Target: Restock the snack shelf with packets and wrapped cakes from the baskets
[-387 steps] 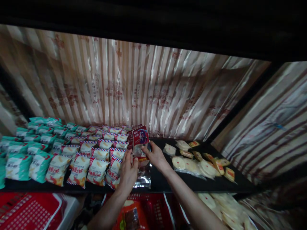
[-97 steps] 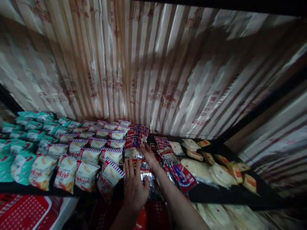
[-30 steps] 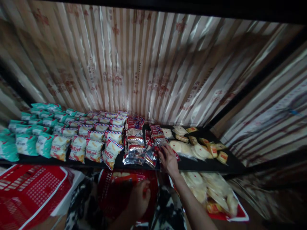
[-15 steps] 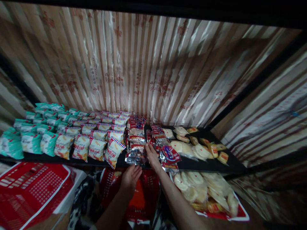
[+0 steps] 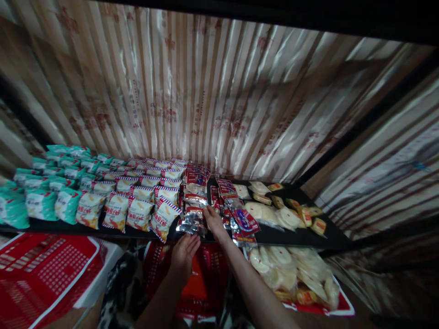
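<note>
My left hand (image 5: 184,251) is open, its fingers stretched toward the front end of a column of dark red and silver snack packets (image 5: 194,211) near the shelf edge. Against the right side of that column lies my right hand (image 5: 215,223), fingers extended and touching the packets. To the right of my right hand, more red packets with blue prints (image 5: 246,220) lie in a looser heap. White snack bags with striped tops (image 5: 139,212) stand in rows left of the column.
Green and white bags (image 5: 41,203) fill the left end of the black shelf (image 5: 270,235). Clear bags of pale round discs (image 5: 288,217) and small yellow packs (image 5: 318,226) lie on the right. Below are red baskets (image 5: 44,274), one holding more pale discs.
Both hands have shifted slightly left along the packet column. My right fingers sit a little lower against its side. The packets have barely moved.
</note>
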`<state>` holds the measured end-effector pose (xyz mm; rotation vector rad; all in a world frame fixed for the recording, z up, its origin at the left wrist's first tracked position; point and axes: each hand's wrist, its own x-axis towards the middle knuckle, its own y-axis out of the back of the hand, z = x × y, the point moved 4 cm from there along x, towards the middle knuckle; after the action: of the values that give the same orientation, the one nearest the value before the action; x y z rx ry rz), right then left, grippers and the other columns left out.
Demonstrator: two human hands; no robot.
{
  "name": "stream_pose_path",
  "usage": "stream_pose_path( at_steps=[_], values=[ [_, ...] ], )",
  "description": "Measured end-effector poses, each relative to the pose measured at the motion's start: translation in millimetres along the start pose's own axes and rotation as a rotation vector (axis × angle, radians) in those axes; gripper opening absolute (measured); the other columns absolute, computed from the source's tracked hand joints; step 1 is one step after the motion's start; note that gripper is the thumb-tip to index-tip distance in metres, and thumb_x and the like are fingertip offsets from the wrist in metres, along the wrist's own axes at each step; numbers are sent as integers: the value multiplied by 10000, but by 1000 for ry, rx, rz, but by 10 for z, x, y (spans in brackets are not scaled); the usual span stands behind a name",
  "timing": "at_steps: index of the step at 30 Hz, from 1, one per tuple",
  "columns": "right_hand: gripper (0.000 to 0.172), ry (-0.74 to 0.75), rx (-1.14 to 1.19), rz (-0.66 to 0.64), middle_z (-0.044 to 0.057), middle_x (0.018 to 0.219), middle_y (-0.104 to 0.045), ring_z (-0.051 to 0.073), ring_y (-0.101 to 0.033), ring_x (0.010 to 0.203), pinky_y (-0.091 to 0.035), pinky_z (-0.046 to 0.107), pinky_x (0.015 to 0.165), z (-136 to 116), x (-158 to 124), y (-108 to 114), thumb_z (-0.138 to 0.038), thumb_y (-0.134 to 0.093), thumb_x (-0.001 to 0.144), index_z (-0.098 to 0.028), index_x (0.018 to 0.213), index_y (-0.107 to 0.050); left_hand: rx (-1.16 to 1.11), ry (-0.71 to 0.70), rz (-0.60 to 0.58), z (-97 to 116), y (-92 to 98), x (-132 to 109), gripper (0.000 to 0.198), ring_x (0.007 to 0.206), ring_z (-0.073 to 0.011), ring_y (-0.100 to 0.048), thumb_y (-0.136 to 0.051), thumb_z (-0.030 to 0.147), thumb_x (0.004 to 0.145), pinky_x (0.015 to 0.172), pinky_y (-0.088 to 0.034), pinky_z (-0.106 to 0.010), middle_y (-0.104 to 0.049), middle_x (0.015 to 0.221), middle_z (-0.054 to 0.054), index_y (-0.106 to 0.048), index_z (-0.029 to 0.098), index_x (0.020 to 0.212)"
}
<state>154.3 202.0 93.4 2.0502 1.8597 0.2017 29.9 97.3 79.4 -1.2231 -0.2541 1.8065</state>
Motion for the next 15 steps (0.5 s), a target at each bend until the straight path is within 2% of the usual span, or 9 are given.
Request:
stream_pose_path(
  at_steps=[4, 9, 12, 15],
  values=[
    [552, -1, -31, -26, 85, 1210, -610, 251, -512, 1178, -340, 406, 1013, -90, -53, -19, -586, -435, 794, -222, 1185, -572, 34, 1, 12, 17, 47, 10, 148, 942, -253, -663, -494, 112, 840, 907, -513, -363, -651, 1015, -223, -511, 88, 986],
    [598, 9, -58, 25, 93, 1161, -635, 263, -548, 1125, -372, 414, 976, -115, -107, 16, -601, -447, 782, -230, 1244, -525, 126, 12, -2, -50, 129, -6, 137, 918, -270, -669, -561, 109, 782, 916, -493, -403, -677, 918, -201, -567, 83, 917],
    [570, 28, -102, 54, 95, 1142, -644, 264, -566, 1096, -385, 417, 962, -139, -118, 44, -581, -442, 794, -221, 1224, -542, 243, 38, 0, -80, 140, -50, 96, 767, -260, -694, -641, 122, 708, 810, -529, -399, -691, 770, -148, -593, 94, 786],
    [517, 73, -151, 115, 96, 1174, -628, 266, -543, 1134, -364, 415, 989, -203, -104, 112, -561, -451, 799, -223, 1166, -589, 345, -73, -65, 1, 55, -151, 154, 682, -221, -686, -711, 164, 620, 677, -543, -316, -695, 726, -110, -611, 104, 722]
  ],
)
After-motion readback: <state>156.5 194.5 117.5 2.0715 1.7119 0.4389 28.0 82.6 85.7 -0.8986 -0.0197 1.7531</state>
